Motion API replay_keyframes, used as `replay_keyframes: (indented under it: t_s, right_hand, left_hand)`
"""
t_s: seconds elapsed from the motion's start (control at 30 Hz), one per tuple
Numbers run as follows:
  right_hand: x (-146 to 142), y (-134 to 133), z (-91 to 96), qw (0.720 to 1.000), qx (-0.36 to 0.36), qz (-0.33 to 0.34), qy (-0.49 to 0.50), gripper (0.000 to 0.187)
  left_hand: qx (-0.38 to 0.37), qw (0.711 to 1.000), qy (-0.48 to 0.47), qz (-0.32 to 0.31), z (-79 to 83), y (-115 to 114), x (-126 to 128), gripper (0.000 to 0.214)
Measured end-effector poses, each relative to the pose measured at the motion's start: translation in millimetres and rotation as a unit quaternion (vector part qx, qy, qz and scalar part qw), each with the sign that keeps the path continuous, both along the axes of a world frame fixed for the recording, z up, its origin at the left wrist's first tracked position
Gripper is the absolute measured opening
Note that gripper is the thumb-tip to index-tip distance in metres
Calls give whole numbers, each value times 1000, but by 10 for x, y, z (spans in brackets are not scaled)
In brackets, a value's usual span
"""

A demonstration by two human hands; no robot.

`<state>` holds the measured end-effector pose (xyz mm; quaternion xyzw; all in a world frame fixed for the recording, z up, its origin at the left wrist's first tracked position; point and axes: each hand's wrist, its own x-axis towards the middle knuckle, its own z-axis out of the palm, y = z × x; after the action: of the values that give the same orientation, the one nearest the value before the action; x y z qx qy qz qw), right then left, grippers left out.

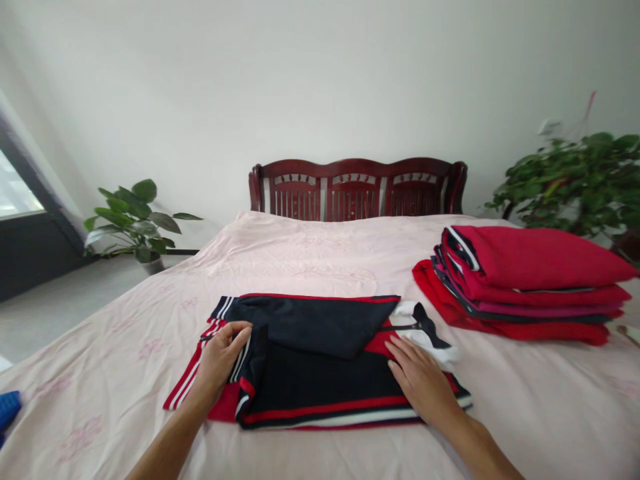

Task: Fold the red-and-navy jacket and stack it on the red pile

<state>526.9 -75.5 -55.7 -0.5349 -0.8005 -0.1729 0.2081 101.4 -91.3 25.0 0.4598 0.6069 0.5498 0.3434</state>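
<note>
A navy, red and white zip jacket (320,380) lies on the bed with both sleeves laid over its body. Its white collar (417,327) points right, and the red-and-white striped hem (187,383) is on the left. My left hand (223,360) pinches the striped cuff end of the nearer sleeve, lifting it slightly above the hem. Near the collar, my right hand (417,377) rests flat on the jacket with its fingers stretched out. The farther sleeve (310,323) slants across the upper part of the body.
To the right sits a stack of folded red and navy clothes (540,287). A pink floral sheet (135,347) covers the bed, with a dark wooden headboard (353,190) behind. Potted plants (135,220) stand on both sides. Something blue (7,410) shows at the left edge.
</note>
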Motion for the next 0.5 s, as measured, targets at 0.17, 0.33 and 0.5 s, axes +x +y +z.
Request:
replay_keyframes:
  t_s: [0.17, 0.33, 0.5]
  right_hand:
    - [1, -6, 3, 1000, 5, 2, -4, 41]
    - [-2, -7, 10, 1000, 12, 7, -2, 41]
    - [0, -6, 2, 1000, 17, 9, 6, 41]
  left_hand:
    - [-64, 998, -18, 9, 98, 44, -530, 64]
    - [-164, 984, 44, 51, -181, 11, -1144, 44]
    - [-178, 981, 82, -1, -456, 47, -1335, 46]
